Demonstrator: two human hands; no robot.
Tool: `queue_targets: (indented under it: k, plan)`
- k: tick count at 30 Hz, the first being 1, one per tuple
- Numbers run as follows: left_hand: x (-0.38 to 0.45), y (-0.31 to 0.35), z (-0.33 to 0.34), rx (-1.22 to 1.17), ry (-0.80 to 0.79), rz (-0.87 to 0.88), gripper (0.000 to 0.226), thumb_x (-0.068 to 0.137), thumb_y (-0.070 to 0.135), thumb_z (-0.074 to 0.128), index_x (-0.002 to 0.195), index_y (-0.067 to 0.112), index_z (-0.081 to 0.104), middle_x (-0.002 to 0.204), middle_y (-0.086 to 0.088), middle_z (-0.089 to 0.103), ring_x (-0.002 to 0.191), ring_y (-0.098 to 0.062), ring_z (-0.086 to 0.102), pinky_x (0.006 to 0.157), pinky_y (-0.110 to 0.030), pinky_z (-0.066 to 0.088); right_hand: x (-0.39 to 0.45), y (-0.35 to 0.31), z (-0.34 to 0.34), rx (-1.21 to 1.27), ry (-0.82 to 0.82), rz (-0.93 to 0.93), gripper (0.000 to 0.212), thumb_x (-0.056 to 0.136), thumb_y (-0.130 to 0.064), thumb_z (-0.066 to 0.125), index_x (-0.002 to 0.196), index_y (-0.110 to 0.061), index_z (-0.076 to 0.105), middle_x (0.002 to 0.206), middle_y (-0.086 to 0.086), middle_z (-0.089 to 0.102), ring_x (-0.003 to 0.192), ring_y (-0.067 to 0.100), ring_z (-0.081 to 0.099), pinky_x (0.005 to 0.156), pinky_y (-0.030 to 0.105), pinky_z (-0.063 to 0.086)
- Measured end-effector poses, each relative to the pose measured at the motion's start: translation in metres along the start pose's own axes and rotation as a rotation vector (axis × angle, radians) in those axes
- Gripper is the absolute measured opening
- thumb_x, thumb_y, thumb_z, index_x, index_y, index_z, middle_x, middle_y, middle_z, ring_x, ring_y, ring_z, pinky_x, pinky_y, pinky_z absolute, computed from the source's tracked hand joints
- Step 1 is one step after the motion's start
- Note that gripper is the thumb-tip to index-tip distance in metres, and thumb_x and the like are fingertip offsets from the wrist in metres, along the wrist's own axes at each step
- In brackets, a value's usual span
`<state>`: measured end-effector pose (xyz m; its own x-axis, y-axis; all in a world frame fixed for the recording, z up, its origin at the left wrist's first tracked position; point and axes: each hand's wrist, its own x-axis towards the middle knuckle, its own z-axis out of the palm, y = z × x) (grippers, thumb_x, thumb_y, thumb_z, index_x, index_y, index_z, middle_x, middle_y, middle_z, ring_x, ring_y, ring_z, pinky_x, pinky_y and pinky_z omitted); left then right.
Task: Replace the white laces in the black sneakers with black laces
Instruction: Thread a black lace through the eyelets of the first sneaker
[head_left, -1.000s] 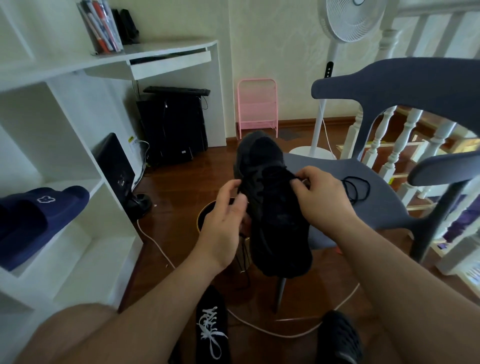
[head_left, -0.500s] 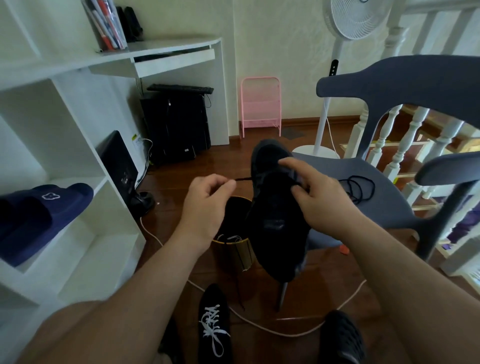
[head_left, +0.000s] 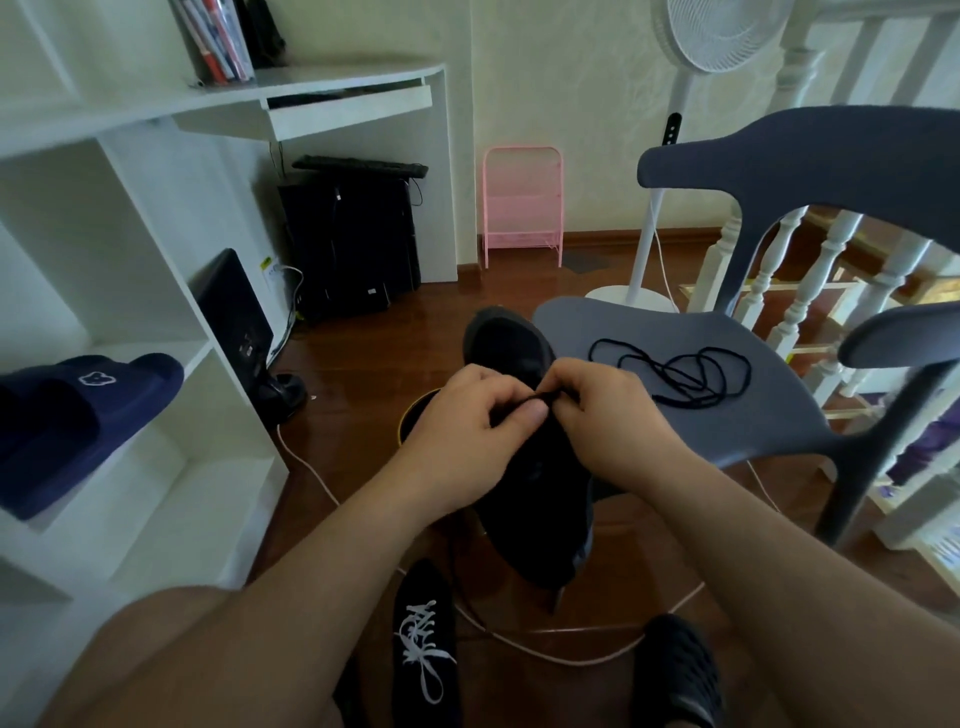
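Item, as I see it: black sneaker (head_left: 530, 493) propped beside the grey chair (head_left: 675, 332), left hand (head_left: 467, 436) and right hand (head_left: 602, 421) both pinching its black lace (head_left: 537, 399) taut for threading.

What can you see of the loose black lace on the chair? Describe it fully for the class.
The loose black lace is a thin, dark cord that looks like woven fabric. It lies slack in several overlapping loops, one strand trailing left, on the grey chair seat, to the right of the hands. Only the seat touches it; neither hand reaches it. Its tips are too small to make out.
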<state>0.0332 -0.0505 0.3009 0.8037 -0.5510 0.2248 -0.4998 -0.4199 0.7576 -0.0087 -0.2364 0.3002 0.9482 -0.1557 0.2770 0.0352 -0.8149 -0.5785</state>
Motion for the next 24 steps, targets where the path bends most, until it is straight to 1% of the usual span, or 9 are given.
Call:
queue_targets:
  k: [2,7,9,11,13,16,19,22,24]
  plan:
    - [-0.002,0.004,-0.013,-0.348,0.001,-0.042,0.026,0.101,0.049,0.055,0.080,0.041,0.068,0.091,0.021,0.065,0.083,0.006,0.060,0.075,-0.018,0.046,0.006,0.011,-0.007,-0.004,0.002,0.083,0.033,0.098,-0.013,0.058,0.082,-0.041,0.062,0.083,-0.015,0.064,0.075,0.003,0.058,0.059,0.023,0.042]
    - [-0.002,0.001,-0.040,-0.919,0.145,-0.042,0.038,0.102,0.044,0.047,0.076,0.020,0.062,0.089,0.004,0.069,0.093,-0.014,0.065,0.089,-0.036,0.050,0.008,0.036,-0.026,-0.023,-0.006,0.206,0.029,0.102,-0.012,0.056,0.093,-0.036,0.068,0.099,-0.010,0.070,0.081,0.008,0.061,0.060,0.025,0.044]
    - [-0.001,-0.001,-0.034,-0.791,0.184,-0.103,0.037,0.101,0.045,0.051,0.071,0.027,0.064,0.086,0.007,0.068,0.088,-0.009,0.066,0.087,-0.036,0.051,0.004,0.036,-0.026,-0.074,-0.044,0.185,0.030,0.103,-0.013,0.055,0.119,-0.036,0.067,0.109,-0.010,0.067,0.084,0.008,0.060,0.064,0.024,0.044]
    - [-0.002,-0.003,-0.021,-0.424,0.171,-0.147,0.038,0.106,0.045,0.053,0.075,0.027,0.064,0.075,0.012,0.061,0.073,-0.005,0.060,0.076,-0.036,0.049,0.000,0.030,-0.024,-0.051,-0.068,0.139,0.053,0.102,-0.014,0.058,0.146,-0.043,0.050,0.110,-0.010,0.062,0.086,0.011,0.060,0.068,0.025,0.046]
    - [-0.004,-0.005,-0.008,-0.195,0.130,-0.147,0.033,0.108,0.046,0.053,0.083,0.028,0.062,0.069,0.011,0.059,0.067,-0.010,0.058,0.068,-0.040,0.047,-0.003,0.020,-0.023,0.019,-0.089,0.080,0.071,0.100,-0.013,0.060,0.153,-0.053,0.036,0.113,-0.011,0.063,0.093,0.013,0.064,0.073,0.026,0.049]
    - [-0.004,-0.002,0.005,-0.010,0.141,-0.108,0.029,0.106,0.053,0.053,0.087,0.034,0.064,0.075,0.010,0.067,0.069,-0.008,0.063,0.065,-0.041,0.053,-0.007,0.006,-0.018,0.046,-0.145,-0.044,0.077,0.099,-0.010,0.059,0.151,-0.061,0.034,0.104,-0.023,0.064,0.083,-0.004,0.064,0.068,0.012,0.048]
    - [-0.001,0.002,0.007,0.256,0.167,-0.106,0.025,0.102,0.060,0.053,0.091,0.043,0.068,0.072,0.014,0.069,0.067,-0.004,0.064,0.057,-0.036,0.056,-0.010,-0.005,-0.006,0.068,-0.158,-0.102,0.063,0.101,-0.012,0.058,0.146,-0.055,0.047,0.089,-0.028,0.058,0.079,-0.013,0.058,0.065,0.006,0.044]
    - [0.002,-0.003,0.003,0.289,0.114,-0.097,0.025,0.103,0.055,0.058,0.090,0.041,0.075,0.074,0.014,0.071,0.072,-0.002,0.065,0.066,-0.038,0.059,-0.010,-0.011,0.003,0.073,-0.103,-0.086,0.039,0.100,-0.013,0.058,0.116,-0.047,0.068,0.096,-0.024,0.065,0.087,-0.005,0.061,0.069,0.010,0.045]
    - [0.003,-0.006,0.000,0.230,0.048,-0.083,0.019,0.103,0.050,0.061,0.097,0.044,0.078,0.081,0.020,0.072,0.080,0.002,0.066,0.071,-0.031,0.058,-0.008,-0.010,0.004,0.068,-0.056,-0.035,0.034,0.098,-0.014,0.059,0.092,-0.046,0.067,0.088,-0.018,0.067,0.079,0.000,0.062,0.064,0.019,0.050]
